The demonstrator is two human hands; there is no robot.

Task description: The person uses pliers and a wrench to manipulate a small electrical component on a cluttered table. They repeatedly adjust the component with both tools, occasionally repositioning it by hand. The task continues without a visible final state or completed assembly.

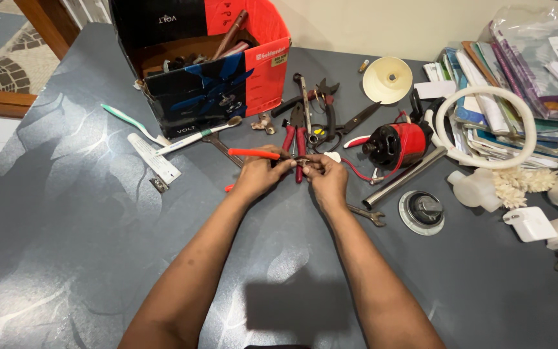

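Standing over the grey table, I see both hands meet just in front of the heap of tools. The left hand is curled around an orange-handled tool, whose handle sticks out to the left. The right hand pinches something small at the tool's tip; I cannot tell what. Red-handled pliers lie just beyond the fingers, and a spanner lies beside the right wrist.

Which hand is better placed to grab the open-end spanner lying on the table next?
Right, probably. The spanner lies just beside the right hand and forearm. The left hand holds an orange-handled tool and sits farther away.
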